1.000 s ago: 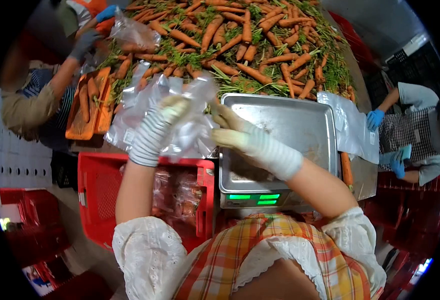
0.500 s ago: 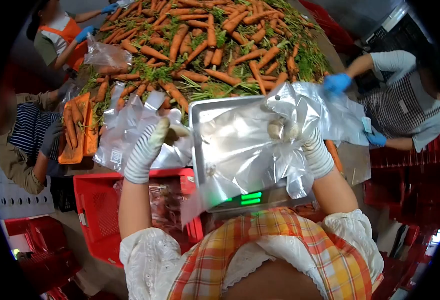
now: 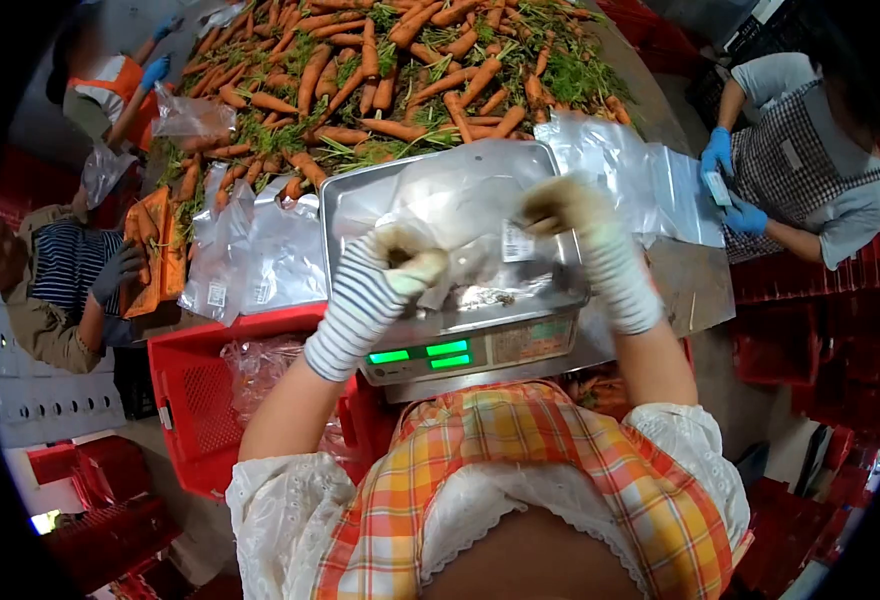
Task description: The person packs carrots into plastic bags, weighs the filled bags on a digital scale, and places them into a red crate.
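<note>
A clear bag spreads between left hand and right hand, covering much of the metal tray; fingers blurred, cannot tell if pinching. Carrots heap beyond, flat bags right, red crate left

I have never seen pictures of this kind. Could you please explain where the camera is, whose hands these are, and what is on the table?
There is no machine arm here: the camera is worn on a person's head, looking forward and down. The left hand and right hand, in pale gloves, are that person's own. Between them is a clear plastic bag; both seem to hold it, but blur hides the exact grip. Beneath is a scale with green displays and a metal pan. On the table lie carrots with leafy tops, and more plastic bags. The blue gloves at right belong to a co-worker.
</note>
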